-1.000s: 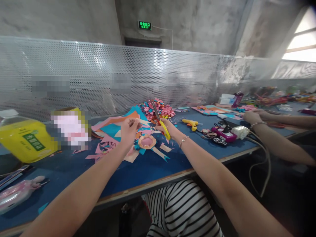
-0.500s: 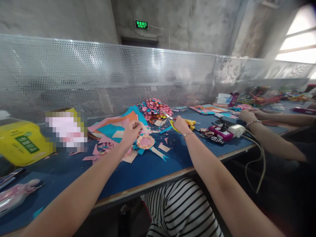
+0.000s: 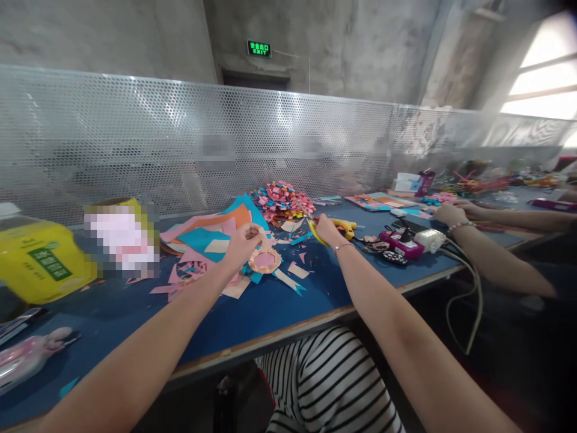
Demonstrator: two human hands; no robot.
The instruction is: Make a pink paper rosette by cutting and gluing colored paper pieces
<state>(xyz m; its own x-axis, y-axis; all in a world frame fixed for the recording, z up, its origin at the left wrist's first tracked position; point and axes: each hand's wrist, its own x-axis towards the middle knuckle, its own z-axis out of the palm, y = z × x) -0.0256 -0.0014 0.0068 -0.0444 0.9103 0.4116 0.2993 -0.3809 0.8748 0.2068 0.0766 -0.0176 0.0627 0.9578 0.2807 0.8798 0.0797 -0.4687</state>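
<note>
My left hand [image 3: 247, 242] is closed in a pinch at a small pale piece [image 3: 267, 242], partly hidden by the fingers. Just below it lies a round rosette [image 3: 265, 261] with a pink middle, a ruffled peach rim and pale and blue tails [image 3: 290, 281]. My right hand [image 3: 327, 231] is wrapped round yellow-handled scissors [image 3: 318, 233], and their blades point away to the left. Behind that hand rests a yellow glue gun [image 3: 346, 227]. Pink, blue and cream scraps [image 3: 298, 270] are scattered between my hands.
Coloured sheets [image 3: 202, 237] and a heap of small pink and blue pieces [image 3: 282, 200] stand behind. At left is a yellow pouch [image 3: 49, 261]. A power strip [image 3: 406, 243] with a cable lies right, near another person's hand [image 3: 451, 214]. A perforated metal screen [image 3: 157, 138] backs the blue table [image 3: 252, 325].
My right hand has drawn the scissors slightly left and their blades show less clearly. My left fingers have shifted slightly at the pale piece. The rosette stays in place.
</note>
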